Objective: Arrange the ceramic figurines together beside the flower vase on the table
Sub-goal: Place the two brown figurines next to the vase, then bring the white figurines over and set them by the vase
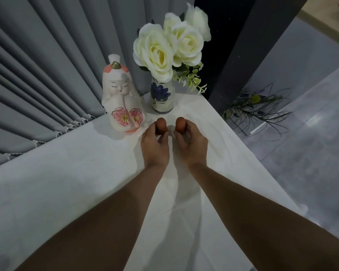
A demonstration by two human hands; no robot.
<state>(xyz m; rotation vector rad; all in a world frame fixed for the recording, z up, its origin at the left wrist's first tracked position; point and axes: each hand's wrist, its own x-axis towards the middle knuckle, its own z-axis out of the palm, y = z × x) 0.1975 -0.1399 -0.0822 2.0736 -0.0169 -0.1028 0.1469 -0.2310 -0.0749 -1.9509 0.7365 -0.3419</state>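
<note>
Presently, head view: left hand [155,142] and right hand [191,142] each pinch a small brown figurine [161,125] [180,124] on the table [67,182], at the vase's [162,97] six o'clock. Judged light, rigid, glazed-slippery, chippable; hold low round the body.

Both bare forearms extended forward, nearly parallel. Left hand [154,144] and right hand [191,142] side by side, palms down, fingers curled, each gripping small brown item.
</note>
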